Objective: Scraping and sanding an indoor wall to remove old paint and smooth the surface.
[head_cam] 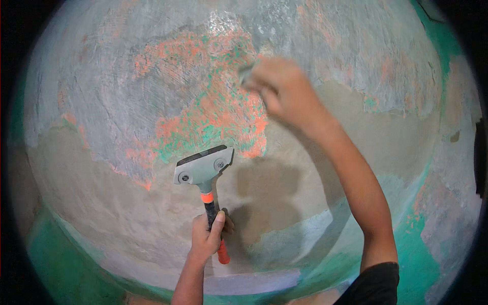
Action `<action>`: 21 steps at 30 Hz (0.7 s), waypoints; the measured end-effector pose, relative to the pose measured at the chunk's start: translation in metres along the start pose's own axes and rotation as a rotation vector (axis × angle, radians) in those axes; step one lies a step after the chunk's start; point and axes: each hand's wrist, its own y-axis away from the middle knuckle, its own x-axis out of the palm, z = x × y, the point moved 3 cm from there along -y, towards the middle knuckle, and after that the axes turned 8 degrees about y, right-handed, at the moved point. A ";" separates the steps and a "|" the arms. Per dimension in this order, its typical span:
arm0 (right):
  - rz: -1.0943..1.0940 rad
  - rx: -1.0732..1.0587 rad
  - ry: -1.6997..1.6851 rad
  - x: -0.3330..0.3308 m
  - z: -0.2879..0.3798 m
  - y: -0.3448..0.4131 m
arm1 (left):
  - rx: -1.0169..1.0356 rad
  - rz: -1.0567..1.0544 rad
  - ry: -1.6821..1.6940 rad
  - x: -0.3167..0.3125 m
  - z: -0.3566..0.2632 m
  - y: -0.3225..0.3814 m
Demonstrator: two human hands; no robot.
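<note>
My left hand (209, 232) is closed around the black and red handle of a wide-blade scraper (204, 164). Its grey metal head points up, in front of the wall just below a patch of orange and green paint (225, 110). Higher up and to the right, my right hand (276, 84) is blurred, its fingers pinching a small dark object (246, 72) against or close to the patch's right edge. What that object is, I cannot tell. The wall (190, 244) around both hands shows bare grey-brown plaster below and worn bluish-grey paint above.
Green paint (68, 259) covers the lower left of the surface and more shows at the right. A dark object (480, 158) stands at the far right edge. Shadows of my head and right arm fall across the bare plaster.
</note>
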 end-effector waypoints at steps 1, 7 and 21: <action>0.159 -0.122 0.007 0.005 0.014 0.010 | 0.001 -0.011 0.003 0.000 0.000 0.000; -0.238 0.272 0.052 -0.014 -0.018 0.007 | 0.008 -0.010 0.018 0.004 0.002 0.001; -0.188 0.254 0.029 -0.021 -0.035 0.005 | 0.013 -0.011 0.029 0.002 0.003 0.001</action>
